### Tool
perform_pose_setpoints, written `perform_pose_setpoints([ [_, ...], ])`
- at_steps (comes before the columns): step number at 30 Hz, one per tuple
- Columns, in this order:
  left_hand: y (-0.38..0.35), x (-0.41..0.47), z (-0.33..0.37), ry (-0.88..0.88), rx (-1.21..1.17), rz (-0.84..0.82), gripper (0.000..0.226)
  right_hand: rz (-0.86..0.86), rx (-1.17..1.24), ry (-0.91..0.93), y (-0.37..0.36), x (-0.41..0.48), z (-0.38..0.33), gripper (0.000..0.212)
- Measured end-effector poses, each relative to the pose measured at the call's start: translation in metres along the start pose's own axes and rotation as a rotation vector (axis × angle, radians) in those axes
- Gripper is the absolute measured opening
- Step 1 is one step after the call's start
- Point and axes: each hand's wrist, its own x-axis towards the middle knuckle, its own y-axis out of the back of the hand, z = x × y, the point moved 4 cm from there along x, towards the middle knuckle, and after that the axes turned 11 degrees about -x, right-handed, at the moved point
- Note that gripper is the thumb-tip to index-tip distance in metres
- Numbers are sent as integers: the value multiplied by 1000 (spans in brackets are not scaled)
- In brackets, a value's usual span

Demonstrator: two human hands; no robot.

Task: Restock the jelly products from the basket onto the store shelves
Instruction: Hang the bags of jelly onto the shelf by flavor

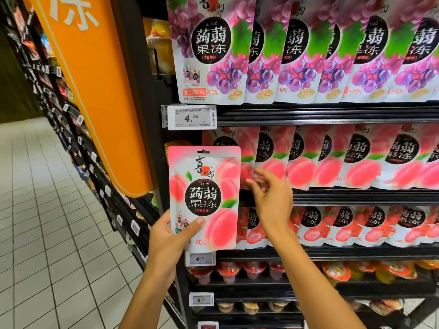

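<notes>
Left hand (166, 236) grips the lower left corner of a peach jelly pouch (204, 198), thumb across its front, holding it upright before the shelf's left end. Right hand (270, 193) reaches to the leftmost of the shelved peach pouches (332, 160); its fingers are motion-blurred, so whether they pinch or merely touch a pouch cannot be told. The held pouch covers the left end of that row and of the red-fruit pouches (344, 226) one shelf lower. Above hang grape pouches (297, 51), with a price tag (190, 117) reading 4.90 on the rail beneath them. Jelly cups (237, 269) fill the lower shelves. To the left, an orange sign panel (95, 91) and a tiled floor (35, 210).
</notes>
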Motion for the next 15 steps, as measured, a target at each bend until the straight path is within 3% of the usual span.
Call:
perform_pose_setpoints([
  [12,-14,7,-7,13,-15,5,43,21,243,33,18,-6,2,12],
  [15,-21,10,-8,12,-21,-13,41,-205,323,82,20,-16,-7,13],
])
